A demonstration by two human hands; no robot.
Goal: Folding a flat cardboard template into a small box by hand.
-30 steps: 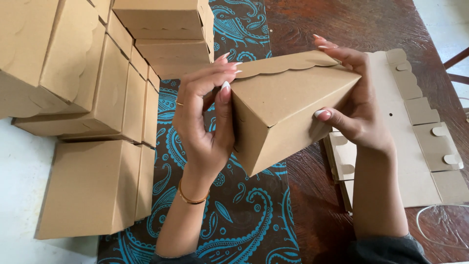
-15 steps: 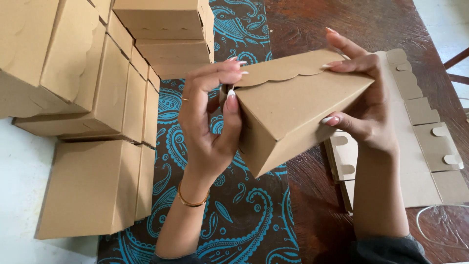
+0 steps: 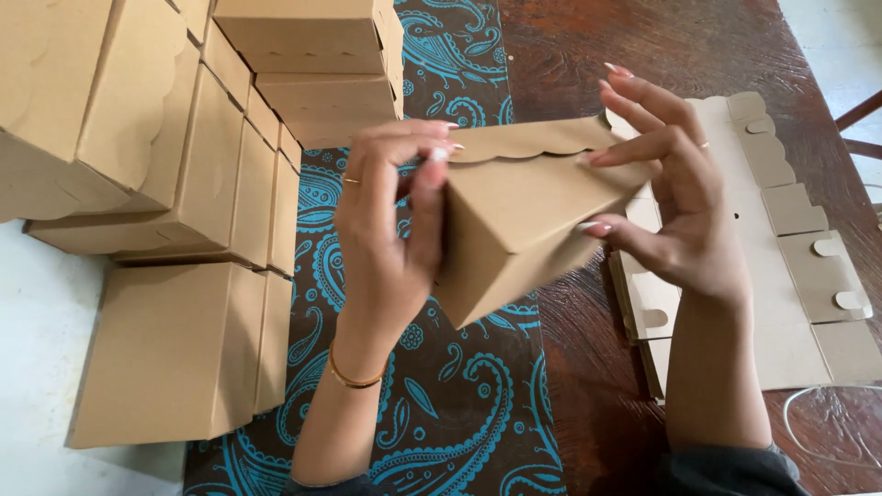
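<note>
Tilted further now, plain brown scallop-lidded box sits clamped between left hand and right hand; finished boxes crowd left.

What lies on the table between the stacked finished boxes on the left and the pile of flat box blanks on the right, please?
In the head view, a black cloth with a turquoise paisley pattern and bare dark wooden table lie between the stacked boxes and the flat blanks.

It looks like a home. A dark wood table has a blue swirly cloth on it. Brown boxes are piled up at nine o'clock.
</note>
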